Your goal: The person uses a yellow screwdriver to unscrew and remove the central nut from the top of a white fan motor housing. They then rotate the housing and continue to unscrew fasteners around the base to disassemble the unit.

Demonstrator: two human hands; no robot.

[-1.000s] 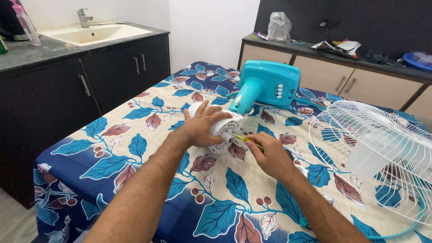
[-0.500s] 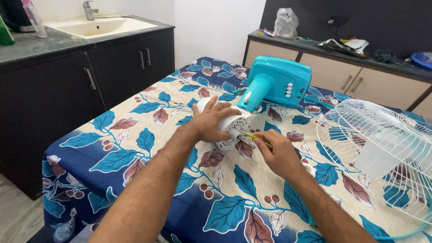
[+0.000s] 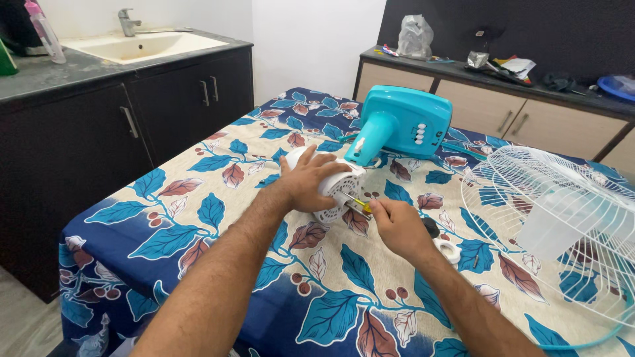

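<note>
The left hand (image 3: 311,182) lies spread over the white, vented plastic motor housing (image 3: 334,192) of a table fan, its fingers (image 3: 327,162) splayed flat on the top and pressing it down onto the desk (image 3: 198,198), which wears a cloth of blue and brown leaves on cream. Over the last second this hand keeps the same grip; only the head camera has drifted closer and a little lower, so the hold reads as steady bracing, not a lift.

Just right of those fingers, the right hand (image 3: 397,225) is curled shut around a small screwdriver with a yellow handle (image 3: 360,203), whose tip meets the housing's face. Compared with a second ago the hand sits in nearly the same spot, wrist slightly turned, which suggests a screw being worked in place.

Beyond the fingertips stands the turquoise plastic fan base with its row of white buttons (image 3: 403,125). Near the right wrist lie a small black part (image 3: 431,228) and a white ring-shaped piece (image 3: 450,251). Farther right rests the white wire fan guard (image 3: 562,225).
</note>
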